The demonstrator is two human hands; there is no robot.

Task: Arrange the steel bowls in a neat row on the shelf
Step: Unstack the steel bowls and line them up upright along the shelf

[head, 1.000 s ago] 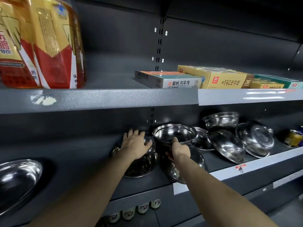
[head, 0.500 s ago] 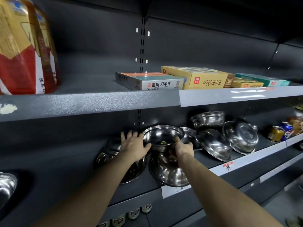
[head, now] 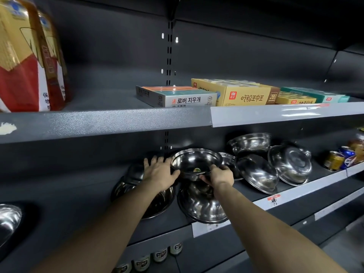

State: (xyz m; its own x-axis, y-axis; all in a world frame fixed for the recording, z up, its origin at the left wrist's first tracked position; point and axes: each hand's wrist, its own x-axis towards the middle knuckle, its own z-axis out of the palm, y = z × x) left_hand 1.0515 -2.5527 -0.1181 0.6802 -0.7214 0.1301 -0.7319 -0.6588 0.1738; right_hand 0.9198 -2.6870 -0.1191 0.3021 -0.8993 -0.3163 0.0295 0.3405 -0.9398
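Several steel bowls lie on the dark middle shelf (head: 246,201). My right hand (head: 218,175) grips the front rim of an upright steel bowl (head: 194,161), held above another bowl tilted on its side (head: 202,206). My left hand (head: 159,171) lies flat with fingers spread on a bowl at the left (head: 137,192), its thumb against the held bowl. To the right, more bowls are heaped: one upright at the back (head: 249,142), one leaning (head: 258,175), and one overturned (head: 291,164). A single bowl (head: 7,219) sits at the far left.
The upper shelf (head: 98,123) juts out just above my hands, carrying flat boxes (head: 177,96) and red-and-gold bags (head: 25,62). Drink cans (head: 334,160) stand at the right end of the bowl shelf. Small bottles (head: 159,254) stand on the shelf below.
The view has swung right, so everything shifted left in frame. My right hand has closed round the upright bowl's rim and the bowl has tipped slightly. My left hand stays on the left bowl.
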